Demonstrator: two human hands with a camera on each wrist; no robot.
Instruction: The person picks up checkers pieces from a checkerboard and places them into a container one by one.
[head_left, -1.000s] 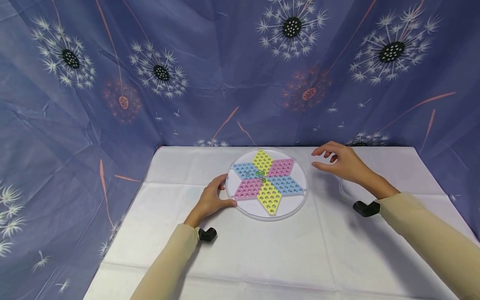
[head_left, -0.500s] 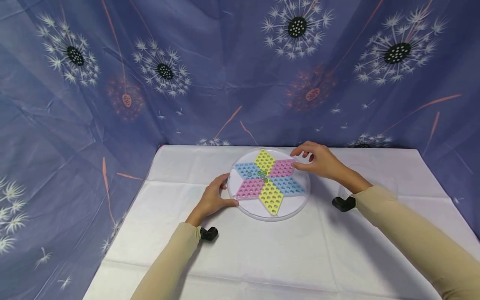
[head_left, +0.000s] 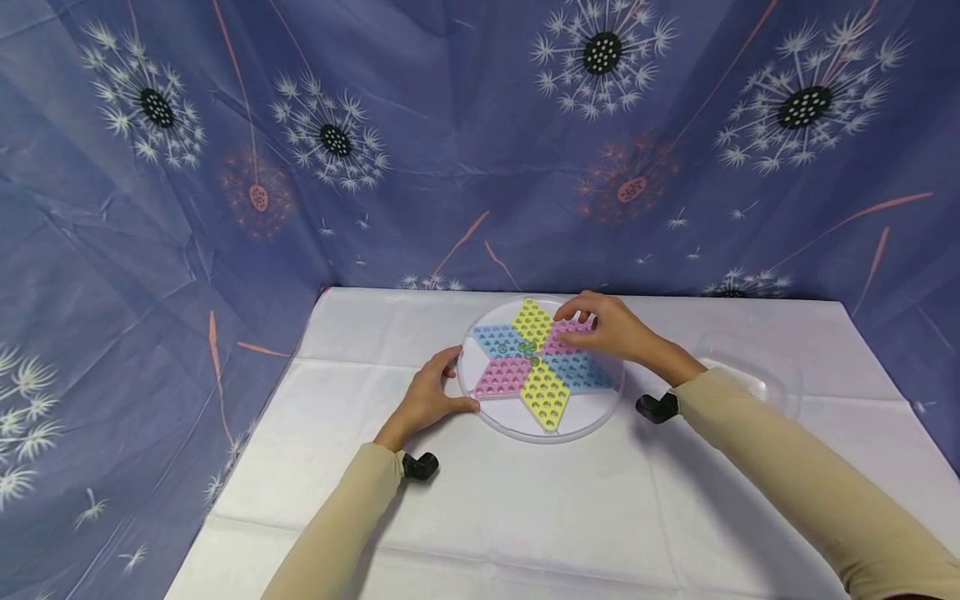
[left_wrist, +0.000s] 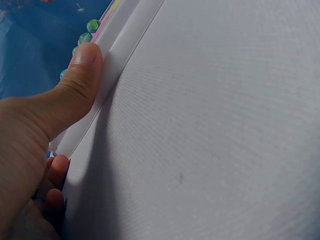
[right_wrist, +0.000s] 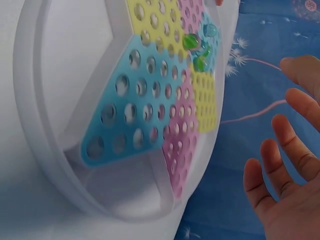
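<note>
A round white Chinese checkers board (head_left: 545,396) with a star of yellow, pink and blue sections lies on the table. My left hand (head_left: 423,402) holds its left rim; in the left wrist view the thumb (left_wrist: 82,80) lies along the edge and the other fingers curl lower down. Several green and bluish glass marbles (right_wrist: 201,63) sit around the star's middle, with one marble (head_left: 502,348) in the left blue section. Over the upper right pink section hovers my right hand (head_left: 617,333), fingers loosely bent and spread, and I see nothing between them.
A clear plastic container (head_left: 783,387) stands right of the board, partly covered by the right sleeve (head_left: 750,425). White cloth (head_left: 540,517) covers the table. Behind it hangs a blue dandelion-patterned curtain (head_left: 465,125).
My right hand has moved left from beside the board to above its pink section. The left hand stays at the rim. The head view has shifted slightly, uncovering more of the clear container.
</note>
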